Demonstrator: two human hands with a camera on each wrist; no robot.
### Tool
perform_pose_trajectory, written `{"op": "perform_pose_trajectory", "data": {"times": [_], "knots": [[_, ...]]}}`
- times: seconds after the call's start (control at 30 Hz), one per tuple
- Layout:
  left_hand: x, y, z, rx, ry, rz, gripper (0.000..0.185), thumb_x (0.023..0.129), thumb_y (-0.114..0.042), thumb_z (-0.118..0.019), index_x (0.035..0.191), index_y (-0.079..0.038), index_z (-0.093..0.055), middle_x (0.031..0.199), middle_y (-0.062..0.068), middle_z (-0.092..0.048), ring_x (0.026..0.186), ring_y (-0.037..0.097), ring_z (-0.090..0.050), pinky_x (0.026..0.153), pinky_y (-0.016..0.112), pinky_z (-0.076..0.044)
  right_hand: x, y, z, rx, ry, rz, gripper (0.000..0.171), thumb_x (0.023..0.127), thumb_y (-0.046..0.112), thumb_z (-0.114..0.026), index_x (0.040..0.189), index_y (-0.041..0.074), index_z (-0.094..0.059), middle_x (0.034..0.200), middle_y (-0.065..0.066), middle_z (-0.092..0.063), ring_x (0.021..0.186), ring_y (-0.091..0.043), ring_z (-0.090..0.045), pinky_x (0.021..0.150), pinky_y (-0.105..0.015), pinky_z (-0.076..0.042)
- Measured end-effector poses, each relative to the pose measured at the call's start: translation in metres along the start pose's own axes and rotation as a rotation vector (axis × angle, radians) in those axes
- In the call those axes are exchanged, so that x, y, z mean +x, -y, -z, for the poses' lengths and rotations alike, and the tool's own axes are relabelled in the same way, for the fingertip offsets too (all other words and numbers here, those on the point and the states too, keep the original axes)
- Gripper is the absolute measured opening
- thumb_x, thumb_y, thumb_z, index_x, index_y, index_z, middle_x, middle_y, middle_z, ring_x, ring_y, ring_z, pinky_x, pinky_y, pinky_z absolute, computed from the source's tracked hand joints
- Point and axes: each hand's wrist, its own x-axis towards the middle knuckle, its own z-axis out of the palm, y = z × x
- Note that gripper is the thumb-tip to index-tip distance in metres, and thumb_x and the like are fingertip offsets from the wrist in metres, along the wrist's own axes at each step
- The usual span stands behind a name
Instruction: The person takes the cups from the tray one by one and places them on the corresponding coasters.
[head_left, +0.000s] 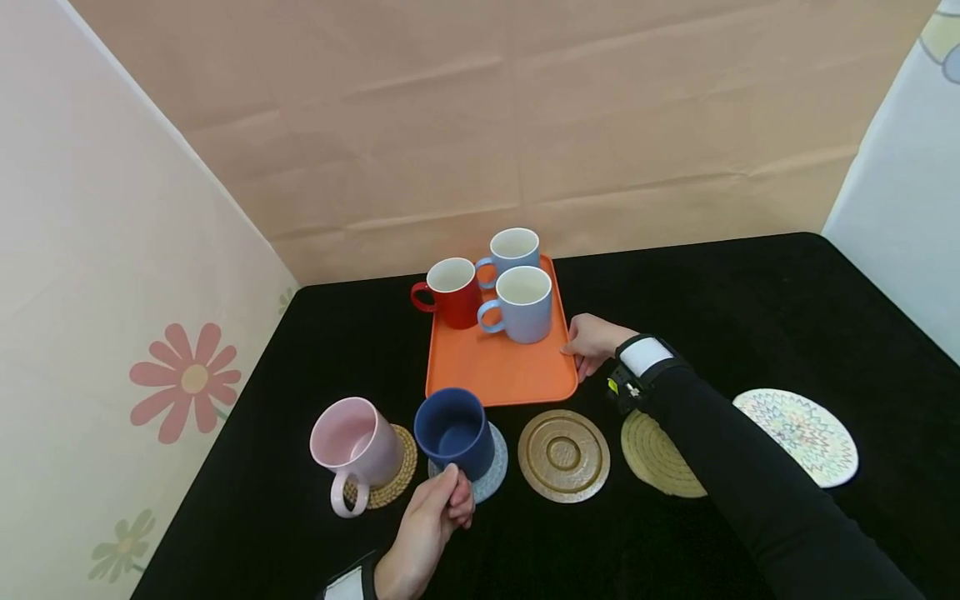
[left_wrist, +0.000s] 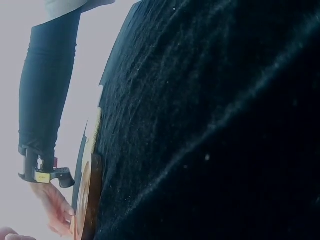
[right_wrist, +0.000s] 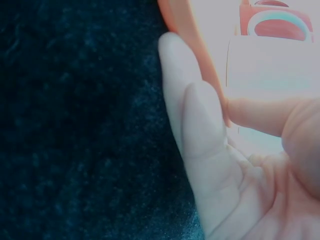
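Low in the frame, left hand (head_left: 433, 518) curled at the handle of the navy mug (head_left: 452, 432), fingers pinching it; mug upright on the grey coaster (head_left: 491, 469), lower centre. Best kept level and lowered squarely so the base sits inside the coaster's rim, then let go without dragging the handle sideways. Just left of it, pink mug (head_left: 356, 444) on a woven coaster (head_left: 396, 479), handle toward the viewer; close enough to knock, so any pull of the wrist better made straight back.

To the right, three bare coasters: a bronze ringed one (head_left: 563, 455), a straw one (head_left: 657, 456) partly under the sleeve, a patterned one (head_left: 799, 432) at right.

Further up, right hand (head_left: 592, 343) at the right edge of the orange tray (head_left: 495, 372), thumb over the rim, fingers beneath, pinching it. Worth holding steady, not tilted.

On the tray's far end, a red mug (head_left: 453, 292) and two pale blue mugs (head_left: 523, 303), (head_left: 513, 247).
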Motion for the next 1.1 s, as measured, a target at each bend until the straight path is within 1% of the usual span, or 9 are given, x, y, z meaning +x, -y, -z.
{"op": "perform_pose_trajectory", "data": {"times": [0.13, 0.33, 0.47, 0.57, 0.73, 0.83, 0.9, 1.03, 1.1], "knots": [[-0.0005, -0.0003, 0.0001, -0.001, -0.009, 0.01, 0.042, 0.109, -0.022, -0.018, 0.076, 0.003, -0.026, 0.07, -0.001, -0.03, 0.064, 0.028, -0.028, 0.067, 0.028, -0.035, 0.0003, -0.0006, -0.0002, 0.0, -0.001, 0.0, 0.013, 0.1, 0.006, -0.052, 0.095, -0.005, -0.048, 0.068, -0.013, -0.064, 0.049, -0.013, -0.064, 0.051, -0.024, -0.053], [-0.0011, -0.0007, 0.0005, 0.004, -0.001, 0.025, 0.043, 0.109, -0.022, -0.018, 0.08, 0.009, -0.024, 0.07, 0.0, -0.031, 0.065, 0.027, -0.03, 0.069, 0.028, -0.036, 0.0, -0.0007, -0.001, 0.011, 0.002, 0.005, 0.013, 0.1, 0.004, -0.052, 0.094, -0.005, -0.045, 0.066, -0.013, -0.063, 0.049, -0.014, -0.064, 0.049, -0.023, -0.052], [-0.0011, -0.0016, 0.0011, 0.005, 0.0, 0.039, 0.041, 0.109, -0.022, -0.018, 0.076, 0.0, -0.028, 0.07, -0.001, -0.031, 0.065, 0.027, -0.03, 0.07, 0.028, -0.037, 0.0007, -0.0009, -0.0006, 0.007, 0.003, 0.004, 0.013, 0.1, 0.004, -0.052, 0.094, -0.005, -0.045, 0.067, -0.014, -0.063, 0.049, -0.014, -0.065, 0.049, -0.023, -0.052], [-0.0012, -0.0021, 0.0017, 0.006, 0.0, 0.035, 0.039, 0.109, -0.021, -0.018, 0.075, -0.004, -0.029, 0.069, -0.001, -0.031, 0.065, 0.028, -0.029, 0.069, 0.028, -0.036, 0.0005, -0.0003, 0.0006, 0.0, 0.001, 0.003, 0.013, 0.1, 0.004, -0.052, 0.095, -0.005, -0.045, 0.068, -0.014, -0.064, 0.049, -0.014, -0.065, 0.049, -0.023, -0.052], [-0.002, -0.0015, 0.0021, 0.009, 0.0, 0.015, 0.042, 0.109, -0.021, -0.018, 0.076, 0.006, -0.025, 0.069, -0.001, -0.03, 0.065, 0.03, -0.028, 0.068, 0.027, -0.036, 0.0007, 0.0003, 0.002, 0.0, -0.001, 0.003, 0.013, 0.1, 0.005, -0.053, 0.096, -0.006, -0.046, 0.068, -0.014, -0.063, 0.049, -0.014, -0.064, 0.05, -0.023, -0.052], [-0.0026, -0.0014, 0.0018, 0.009, -0.004, 0.009, 0.043, 0.109, -0.021, -0.019, 0.077, 0.008, -0.024, 0.069, 0.0, -0.03, 0.064, 0.03, -0.028, 0.068, 0.027, -0.036, 0.0008, 0.0011, 0.0022, 0.001, 0.005, 0.0, 0.013, 0.1, 0.005, -0.053, 0.097, -0.006, -0.046, 0.068, -0.014, -0.063, 0.05, -0.014, -0.065, 0.05, -0.023, -0.053], [-0.0031, -0.0014, 0.0018, 0.008, -0.007, 0.015, 0.042, 0.109, -0.021, -0.019, 0.075, 0.004, -0.026, 0.069, 0.0, -0.03, 0.064, 0.029, -0.028, 0.068, 0.028, -0.036, 0.0006, 0.0017, 0.0021, -0.002, 0.009, 0.0, 0.013, 0.1, 0.005, -0.053, 0.097, -0.006, -0.047, 0.068, -0.014, -0.063, 0.05, -0.014, -0.065, 0.05, -0.024, -0.053], [-0.0033, -0.0021, 0.0019, 0.005, -0.012, 0.04, 0.039, 0.109, -0.022, -0.019, 0.074, -0.007, -0.031, 0.069, 0.0, -0.031, 0.065, 0.026, -0.03, 0.069, 0.029, -0.036, 0.0009, 0.0023, 0.0026, 0.001, 0.012, -0.002, 0.013, 0.1, 0.005, -0.052, 0.097, -0.006, -0.046, 0.068, -0.014, -0.063, 0.05, -0.014, -0.065, 0.05, -0.023, -0.052], [-0.0027, -0.0028, 0.002, 0.005, -0.013, 0.052, 0.038, 0.109, -0.023, -0.02, 0.075, -0.01, -0.033, 0.07, 0.0, -0.031, 0.065, 0.023, -0.031, 0.069, 0.029, -0.036, 0.0016, 0.002, 0.003, 0.005, 0.011, -0.001, 0.013, 0.1, 0.005, -0.052, 0.097, -0.006, -0.045, 0.068, -0.013, -0.063, 0.049, -0.013, -0.064, 0.049, -0.023, -0.052]]}}
